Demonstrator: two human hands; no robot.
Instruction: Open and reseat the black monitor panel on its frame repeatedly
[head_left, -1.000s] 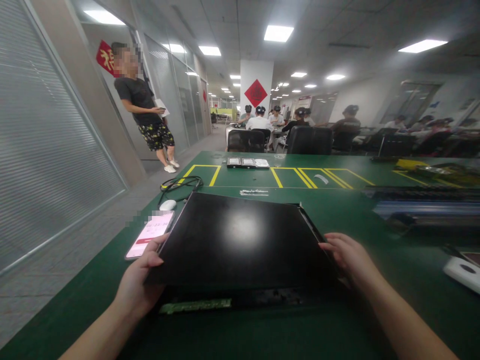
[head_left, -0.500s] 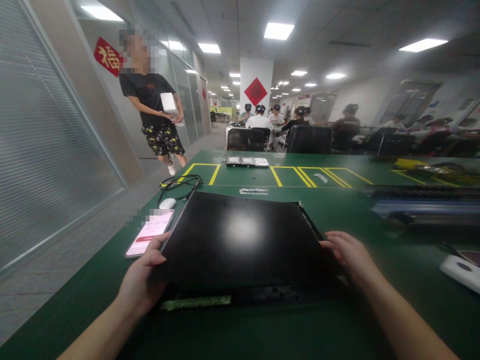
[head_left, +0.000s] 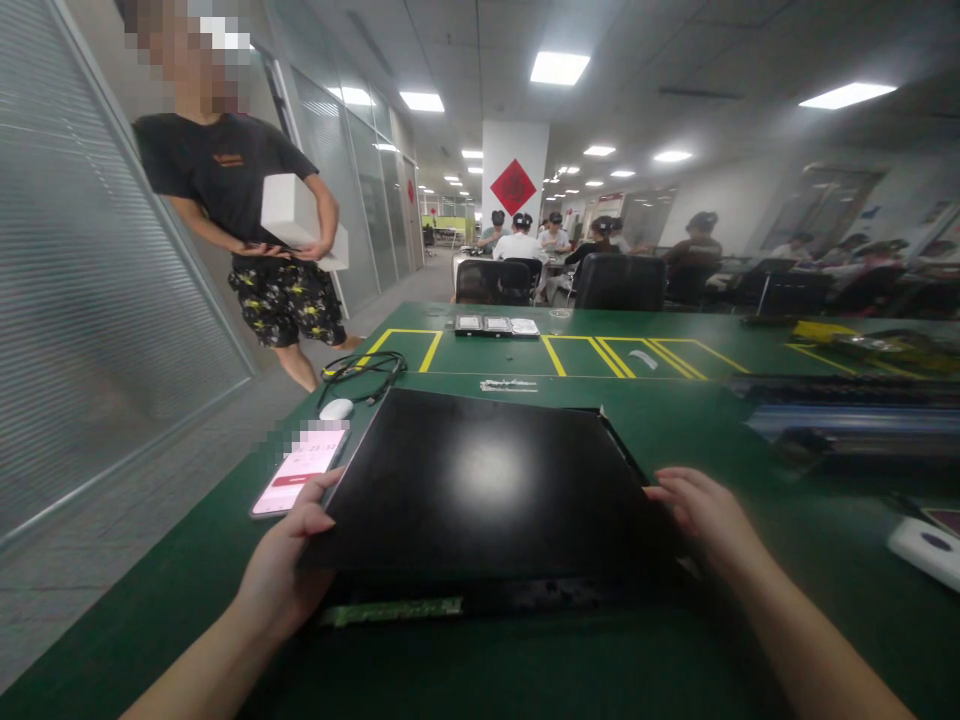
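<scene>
A dark, glossy screen panel (head_left: pixel 480 480) lies tilted in front of me, its near edge raised and a ceiling light mirrored in it. My left hand (head_left: pixel 289 545) grips its left edge, thumb on top and fingers around the side and underneath. At the right edge, my right hand (head_left: pixel 697 510) is closed with the fingertips against the side of the panel. Below the near edge show a dark frame (head_left: pixel 540 592) and a green circuit strip (head_left: pixel 397 610). How far the panel and frame are joined is hidden.
Left of the panel lie a phone (head_left: pixel 304 470), a white mouse (head_left: pixel 336 409) and a coiled black cable (head_left: pixel 364 375). Several hard drives (head_left: pixel 495 326) sit at the back. A white device (head_left: pixel 926 548) is at right. A person (head_left: pixel 247 190) carrying a white box (head_left: pixel 291 210) stands beside the table.
The person at the left has walked closer with the white box. My hands and the panel have hardly moved.
</scene>
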